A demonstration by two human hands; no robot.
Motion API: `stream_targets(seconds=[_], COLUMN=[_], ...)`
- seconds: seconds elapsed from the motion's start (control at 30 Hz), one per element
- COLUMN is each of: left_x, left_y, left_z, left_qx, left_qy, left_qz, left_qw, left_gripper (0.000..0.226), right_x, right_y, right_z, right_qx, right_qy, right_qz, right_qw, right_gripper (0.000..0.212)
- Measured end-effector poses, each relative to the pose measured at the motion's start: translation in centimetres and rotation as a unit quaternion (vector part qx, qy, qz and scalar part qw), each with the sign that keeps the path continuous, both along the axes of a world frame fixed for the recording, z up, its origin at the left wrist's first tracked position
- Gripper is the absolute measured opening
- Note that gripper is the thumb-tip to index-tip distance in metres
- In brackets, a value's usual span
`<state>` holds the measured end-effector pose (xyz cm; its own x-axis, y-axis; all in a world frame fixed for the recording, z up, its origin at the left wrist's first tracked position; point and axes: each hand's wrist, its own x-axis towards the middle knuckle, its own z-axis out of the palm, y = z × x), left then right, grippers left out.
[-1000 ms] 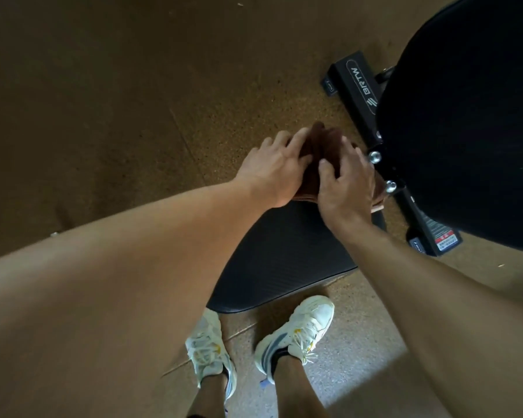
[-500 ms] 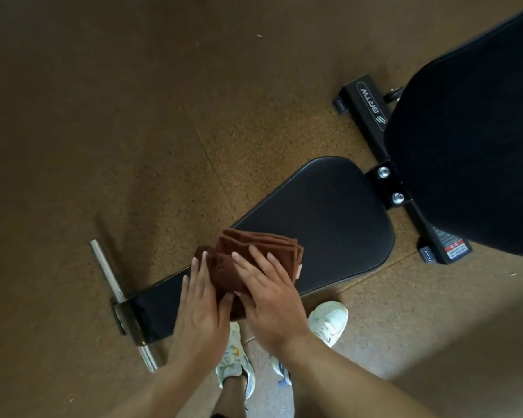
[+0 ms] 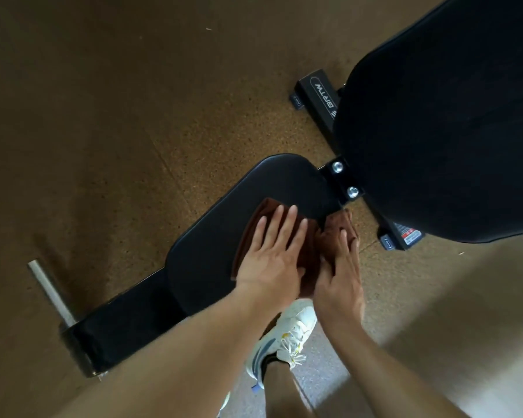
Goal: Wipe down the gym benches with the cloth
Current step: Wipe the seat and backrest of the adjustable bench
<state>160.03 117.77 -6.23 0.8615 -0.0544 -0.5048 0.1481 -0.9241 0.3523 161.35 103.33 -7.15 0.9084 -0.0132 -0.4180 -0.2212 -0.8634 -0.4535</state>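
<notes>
From the head view we saw the folded brown terry cloth (image 3: 313,236) lying on the right end of the black padded seat worktop (image 3: 224,236), whose long axis ran from lower left to upper right toward the black backrest pad (image 3: 441,122). Our left hand (image 3: 269,254) pressed it flat, fingers (image 3: 287,224) spread and straight; our right hand (image 3: 341,273) pressed the cloth's overhanging right edge, fingers together.
</notes>
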Motion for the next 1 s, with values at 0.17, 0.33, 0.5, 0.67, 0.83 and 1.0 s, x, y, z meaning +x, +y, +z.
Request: stream_targets(seconds=[0.17, 0.33, 0.5, 0.67, 0.83, 1.0], left_x=[4.4, -1.0, -9.1, -15.3, -17.3, -15.5], left_y=[1.3, 1.6, 2.5, 4.0, 5.2, 7.7], left_z=[-0.6, 0.0, 0.4, 0.7, 0.8, 1.7], left_qx=[-0.004, -0.023, 0.005, 0.03, -0.017, -0.102], left_qy=[-0.012, -0.053, -0.047, -0.029, -0.029, -0.028], left_qz=[-0.034, 0.068, 0.161, 0.219, 0.335, 0.47], left_qw=[0.999, 0.996, 0.986, 0.975, 0.941, 0.876], left_gripper=[0.075, 0.073, 0.075, 0.076, 0.077, 0.067], right_x=[7.6, 3.1, -3.2, -5.4, -6.1, -3.3], right_y=[1.3, 3.5, 4.8, 6.9, 13.1, 19.4], right_z=[-0.2, 0.6, 1.0, 1.0, 1.4, 1.0], right_qx=[0.023, 0.04, 0.069, 0.085, 0.096, 0.022], right_qy=[0.064, 0.022, 0.032, 0.0, -0.013, -0.042], right_qz=[-0.135, -0.07, 0.163, 0.347, 0.431, 0.537], right_qw=[0.989, 0.996, 0.984, 0.934, 0.897, 0.842], right_gripper=[0.043, 0.057, 0.054, 0.05, 0.049, 0.042])
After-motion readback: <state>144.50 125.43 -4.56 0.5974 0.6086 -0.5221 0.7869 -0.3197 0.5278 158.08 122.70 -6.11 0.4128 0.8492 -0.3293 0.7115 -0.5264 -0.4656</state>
